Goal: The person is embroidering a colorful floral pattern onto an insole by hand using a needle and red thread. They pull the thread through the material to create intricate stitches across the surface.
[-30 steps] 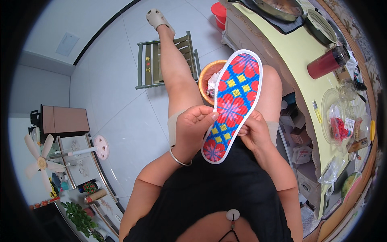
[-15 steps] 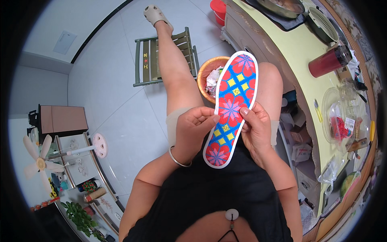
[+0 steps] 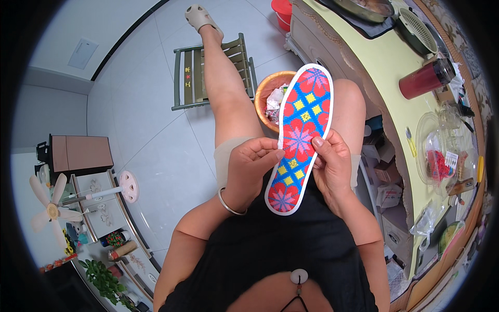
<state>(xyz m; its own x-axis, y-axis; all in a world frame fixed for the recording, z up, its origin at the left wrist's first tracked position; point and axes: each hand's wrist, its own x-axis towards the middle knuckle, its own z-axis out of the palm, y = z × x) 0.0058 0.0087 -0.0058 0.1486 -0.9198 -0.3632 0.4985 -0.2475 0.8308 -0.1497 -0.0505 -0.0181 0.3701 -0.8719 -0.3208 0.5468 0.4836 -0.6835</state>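
An embroidered shoe insole (image 3: 300,139) is held up over my lap, its patterned face toward me. Red and pink flowers, blue bands and yellow squares cover it inside a white border. It stands nearly upright, the wide end away from me and tilted a little right. My left hand (image 3: 254,162) pinches its left edge near the middle between thumb and bent fingers. On the opposite edge my right hand (image 3: 332,160) grips it, thumb on the patterned face and fingers behind, partly hidden.
A wooden bin (image 3: 264,91) with crumpled paper stands between my knees. My leg stretches over a folding stool (image 3: 188,80). On the yellow counter (image 3: 385,73) at right are a red tumbler (image 3: 423,80), a small fork (image 3: 410,141) and red thread (image 3: 437,165). A fan (image 3: 52,210) stands at left.
The insole has shifted very slightly right and its near end has risen a little. Both hands keep their hold.
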